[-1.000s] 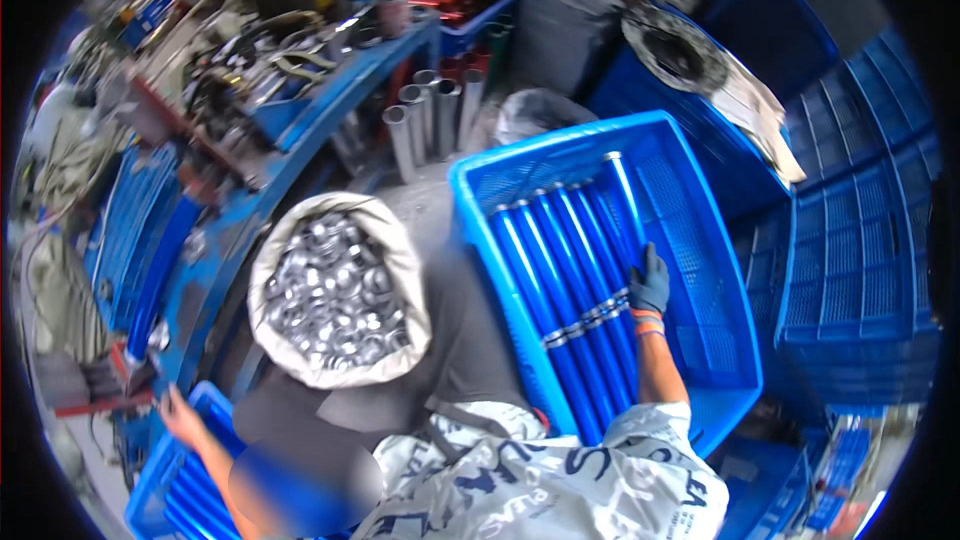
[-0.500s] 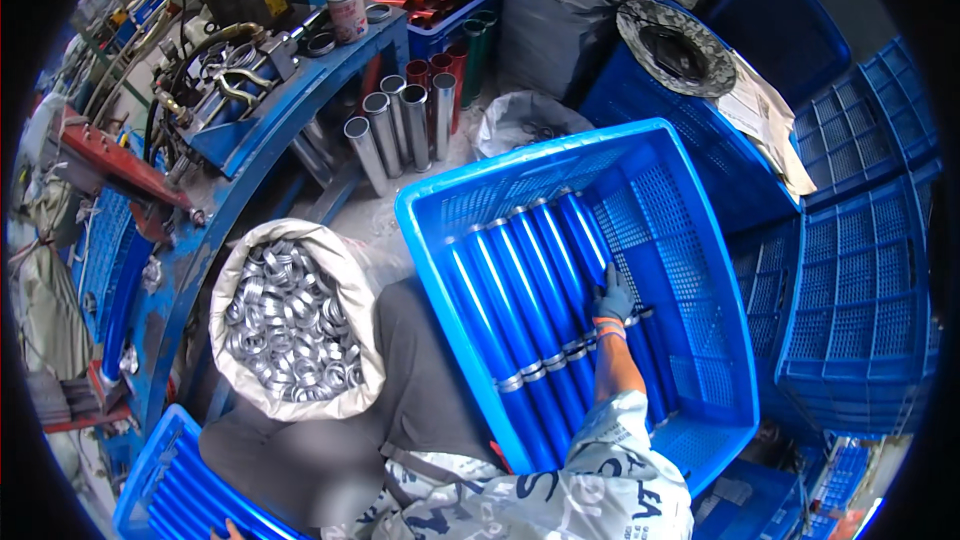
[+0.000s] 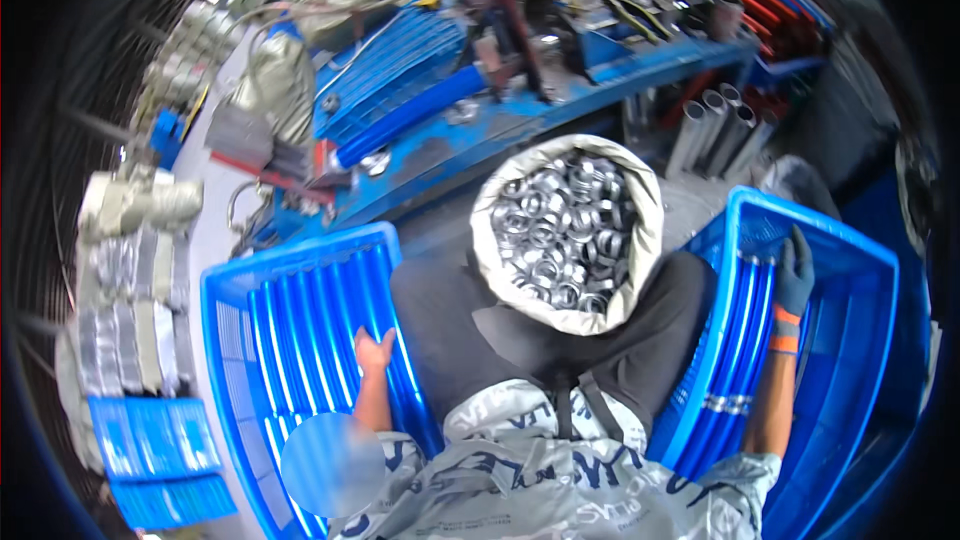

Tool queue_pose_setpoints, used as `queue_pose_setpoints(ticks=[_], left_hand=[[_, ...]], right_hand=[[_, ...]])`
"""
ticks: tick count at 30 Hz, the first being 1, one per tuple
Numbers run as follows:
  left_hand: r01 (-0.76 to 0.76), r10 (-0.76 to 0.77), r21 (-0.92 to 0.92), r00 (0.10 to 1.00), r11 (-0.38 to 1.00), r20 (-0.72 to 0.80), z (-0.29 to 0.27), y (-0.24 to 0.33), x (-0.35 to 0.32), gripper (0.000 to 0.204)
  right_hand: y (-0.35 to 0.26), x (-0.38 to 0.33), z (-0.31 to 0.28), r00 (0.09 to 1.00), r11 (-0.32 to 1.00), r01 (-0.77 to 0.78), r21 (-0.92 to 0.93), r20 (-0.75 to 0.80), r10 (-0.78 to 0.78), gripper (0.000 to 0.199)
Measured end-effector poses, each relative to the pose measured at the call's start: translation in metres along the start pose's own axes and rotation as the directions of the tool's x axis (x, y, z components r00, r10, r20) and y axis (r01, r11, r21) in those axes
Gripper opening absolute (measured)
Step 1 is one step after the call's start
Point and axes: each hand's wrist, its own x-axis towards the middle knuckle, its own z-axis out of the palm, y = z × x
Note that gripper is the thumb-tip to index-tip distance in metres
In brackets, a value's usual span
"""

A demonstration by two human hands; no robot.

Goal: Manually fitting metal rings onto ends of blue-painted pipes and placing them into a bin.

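Note:
My bare left hand is over the blue tubes lined up in the left blue crate. Its thumb and a finger stand apart, and I see nothing held; the fingers' undersides are hidden. In the right blue crate, my right hand wears a grey glove with an orange cuff. Its fingers stretch forward beside a row of blue tubes with silvery ends, and no tube shows in its grasp. Between my legs stands a cream sack full of silvery metal rings.
A blue workbench crosses ahead, carrying a blue tube and metal fittings. Bare silver pipes stand upright beyond the right crate, near red tubes. Wrapped bundles line the far left.
The view has swung left, bringing the left crate and my left hand fully in. My right hand stays in the right crate, now near its far end.

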Motion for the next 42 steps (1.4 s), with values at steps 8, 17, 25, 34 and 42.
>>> queue_pose_setpoints(ticks=[8, 17, 25, 34, 42], left_hand=[[0.245, -0.121, -0.623, 0.965, 0.743, 0.235, 0.050, -0.034, 0.036, 0.110], [-0.065, 0.168, -0.875, 0.986, 0.480, 0.019, -0.125, 0.036, -0.005, 0.077], [-0.308, 0.415, -0.697, 0.910, 0.648, -0.016, -0.198, 0.119, -0.032, 0.076], [-0.628, 0.767, -0.591, 0.642, 0.507, -0.025, -0.239, 0.206, -0.054, 0.061], [-0.721, 0.836, -0.479, 0.546, 0.501, 0.053, -0.247, 0.201, -0.049, 0.063]], right_hand=[[-0.224, -0.068, 0.258, 0.540, 0.959, 0.283, 0.016, 0.824, -0.173, 0.061], [-0.107, -0.130, 0.372, 0.558, 0.285, 0.826, -0.486, 0.775, -0.295, 0.060], [-0.161, -0.123, 0.335, 0.563, 0.770, 0.623, -0.135, 0.761, -0.323, 0.036], [-0.301, -0.158, 0.252, 0.388, 0.255, -0.887, 0.384, 0.921, -0.035, 0.064], [-0.332, -0.166, 0.255, 0.483, 0.495, -0.734, 0.464, 0.870, -0.100, 0.098]])
